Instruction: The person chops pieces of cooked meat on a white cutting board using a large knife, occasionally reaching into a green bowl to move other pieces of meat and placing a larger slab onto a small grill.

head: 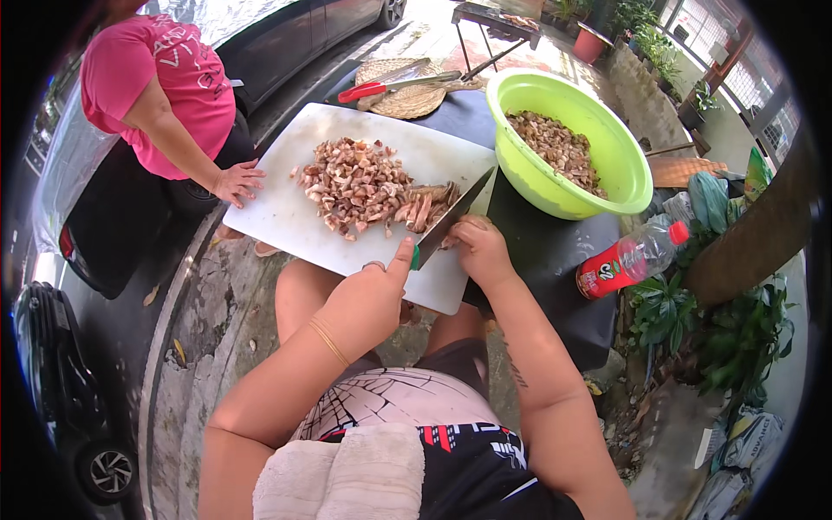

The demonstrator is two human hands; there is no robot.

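Observation:
My left hand [367, 302] grips the green handle of a broad kitchen knife [457, 216], index finger laid forward along it. The blade slants up to the right over a white cutting board [273, 195]. Against the blade's right side, my right hand [482, 248] has its fingers curled on a piece of meat, mostly hidden beneath them. Left of the blade lie partly sliced meat strips [419, 211]. A heap of small chopped meat pieces [351, 182] spreads over the middle of the board.
A green basin [634, 188] with chopped meat stands right of the board. Nearby are a red-labelled bottle [601, 273], red-handled tongs [361, 91] and a woven fan [406, 104]. Another person's hand [238, 182] rests at the board's left edge. A grill [491, 23] stands beyond.

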